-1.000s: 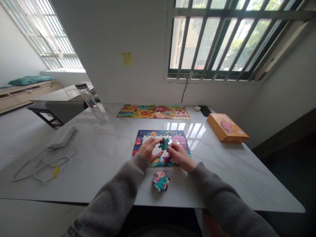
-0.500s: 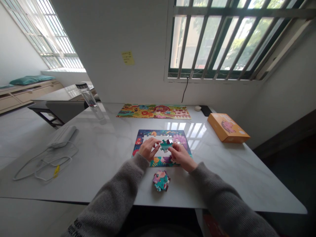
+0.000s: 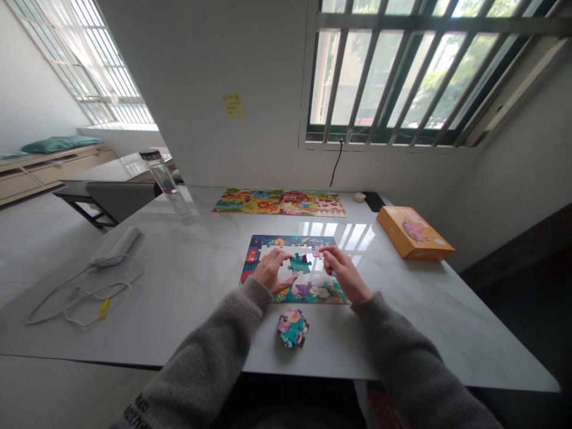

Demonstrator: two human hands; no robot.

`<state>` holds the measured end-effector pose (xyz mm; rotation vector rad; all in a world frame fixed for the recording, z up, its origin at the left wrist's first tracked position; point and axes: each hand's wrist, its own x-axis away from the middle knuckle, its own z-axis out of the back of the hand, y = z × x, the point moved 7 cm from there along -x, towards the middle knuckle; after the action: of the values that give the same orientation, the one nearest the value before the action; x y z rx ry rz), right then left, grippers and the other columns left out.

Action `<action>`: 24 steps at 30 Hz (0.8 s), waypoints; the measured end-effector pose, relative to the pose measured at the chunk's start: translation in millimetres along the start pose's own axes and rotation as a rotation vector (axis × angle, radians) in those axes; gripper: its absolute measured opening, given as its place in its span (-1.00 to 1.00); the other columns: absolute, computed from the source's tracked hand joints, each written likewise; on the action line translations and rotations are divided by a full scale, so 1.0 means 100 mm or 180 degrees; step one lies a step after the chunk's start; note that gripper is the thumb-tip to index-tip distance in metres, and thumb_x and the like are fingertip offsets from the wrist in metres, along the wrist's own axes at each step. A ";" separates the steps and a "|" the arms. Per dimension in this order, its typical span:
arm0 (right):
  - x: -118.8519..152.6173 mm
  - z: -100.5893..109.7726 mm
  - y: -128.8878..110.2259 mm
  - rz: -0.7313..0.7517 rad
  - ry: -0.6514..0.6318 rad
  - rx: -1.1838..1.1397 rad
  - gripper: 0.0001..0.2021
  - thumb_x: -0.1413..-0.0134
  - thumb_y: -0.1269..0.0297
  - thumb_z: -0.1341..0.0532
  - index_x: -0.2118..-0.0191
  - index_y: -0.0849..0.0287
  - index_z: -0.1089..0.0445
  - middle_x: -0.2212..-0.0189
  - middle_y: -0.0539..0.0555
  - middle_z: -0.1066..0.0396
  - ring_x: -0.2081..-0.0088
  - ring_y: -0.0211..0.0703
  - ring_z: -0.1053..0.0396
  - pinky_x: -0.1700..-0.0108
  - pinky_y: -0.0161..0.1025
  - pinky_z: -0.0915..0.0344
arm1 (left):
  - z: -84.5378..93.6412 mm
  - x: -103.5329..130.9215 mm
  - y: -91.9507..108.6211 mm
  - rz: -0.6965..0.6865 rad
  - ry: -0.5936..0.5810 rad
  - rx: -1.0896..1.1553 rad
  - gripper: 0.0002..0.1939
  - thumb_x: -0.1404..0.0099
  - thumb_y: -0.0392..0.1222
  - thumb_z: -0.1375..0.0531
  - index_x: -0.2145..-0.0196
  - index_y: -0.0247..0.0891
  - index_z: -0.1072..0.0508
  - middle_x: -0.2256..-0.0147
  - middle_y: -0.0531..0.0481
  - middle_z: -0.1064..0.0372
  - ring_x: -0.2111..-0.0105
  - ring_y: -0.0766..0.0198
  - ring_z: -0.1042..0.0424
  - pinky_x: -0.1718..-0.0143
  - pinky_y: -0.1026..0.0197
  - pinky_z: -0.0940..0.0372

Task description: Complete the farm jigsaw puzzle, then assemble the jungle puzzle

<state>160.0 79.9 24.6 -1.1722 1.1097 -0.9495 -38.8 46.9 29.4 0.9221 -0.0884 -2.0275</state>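
Observation:
A teal jigsaw piece with a dark purple corner is at the middle of a partly built jigsaw puzzle. My left hand pinches its left side, index finger above and thumb below. My right hand is apart from that piece, over the puzzle's right border. Its fingers are curled beside a pink part of the border; whether anything is between them is hidden. A small pile of loose jigsaw pieces lies nearer to me, below the puzzle.
A long, finished farm-animal puzzle lies by the wall. To the right are an orange box, a black phone and a small white object. A clear bottle and a white device with a cable are left.
My right hand has let go of the teal piece and moved right to the puzzle's border. The left hand stays at the piece, which has turned a little.

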 end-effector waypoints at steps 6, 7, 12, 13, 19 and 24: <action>-0.11 0.77 -0.05 0.0300 0.0956 0.0324 -0.75 -0.14 0.09 -0.18 0.18 0.16 -0.37 0.58 -0.12 -0.17 0.54 -0.26 -0.13 0.46 -0.27 -0.11 | -0.12 0.02 -0.06 -0.0072 -0.0340 0.0021 -0.55 -0.17 -0.04 -0.33 0.02 -0.23 -0.41 0.15 -0.09 -0.34 0.28 0.17 -0.38 0.15 0.08 -0.33; -0.11 0.81 -0.06 0.0313 0.0990 0.0375 -0.75 -0.13 0.10 -0.18 0.19 0.16 -0.38 0.58 -0.11 -0.18 0.53 -0.26 -0.14 0.45 -0.27 -0.12 | -0.13 0.03 -0.06 -0.0078 -0.0360 0.0029 -0.55 -0.18 -0.02 -0.33 0.02 -0.23 -0.41 0.16 -0.09 -0.34 0.28 0.17 -0.38 0.15 0.08 -0.33; -0.10 0.71 -0.11 0.0458 0.0791 0.0672 -0.74 -0.15 0.10 -0.16 0.15 0.16 -0.39 0.53 -0.06 -0.25 0.47 -0.21 -0.23 0.38 -0.23 -0.23 | -0.17 0.05 -0.08 -0.0079 -0.0447 -0.0006 -0.52 -0.18 0.03 -0.35 0.00 -0.21 -0.42 0.15 -0.09 -0.35 0.25 0.15 -0.40 0.15 0.09 -0.32; -0.10 0.67 -0.12 0.0508 0.0717 0.0796 -0.74 -0.16 0.10 -0.15 0.14 0.16 -0.39 0.52 -0.05 -0.26 0.46 -0.19 -0.25 0.36 -0.22 -0.24 | -0.19 0.06 -0.09 -0.0084 -0.0469 -0.0026 -0.51 -0.17 0.03 -0.36 0.01 -0.21 -0.42 0.15 -0.08 -0.35 0.25 0.15 -0.40 0.14 0.09 -0.31; -0.01 0.37 -0.16 0.0883 0.0225 0.1721 -0.80 -0.23 0.22 -0.09 0.17 0.14 -0.41 0.41 0.05 -0.42 0.37 -0.14 -0.35 0.28 -0.19 -0.31 | -0.29 0.08 -0.16 -0.0091 -0.0548 -0.0099 -0.48 -0.17 0.08 -0.37 -0.01 -0.18 -0.42 0.16 -0.07 -0.36 0.24 0.14 -0.40 0.14 0.08 -0.29; 0.17 -0.07 -0.23 0.1403 -0.0653 0.2075 -0.80 -0.24 0.30 -0.11 0.09 0.11 -0.42 0.10 0.17 -0.47 0.11 -0.04 -0.41 0.09 -0.11 -0.37 | -0.28 0.08 -0.15 -0.0130 -0.0543 -0.0051 -0.48 -0.20 0.12 -0.34 -0.02 -0.20 -0.42 0.16 -0.07 -0.36 0.25 0.15 -0.40 0.14 0.08 -0.27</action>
<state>156.1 58.4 44.9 -0.4516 0.7566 -0.7378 -34.2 57.4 -1.2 0.7451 -0.1474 -2.1389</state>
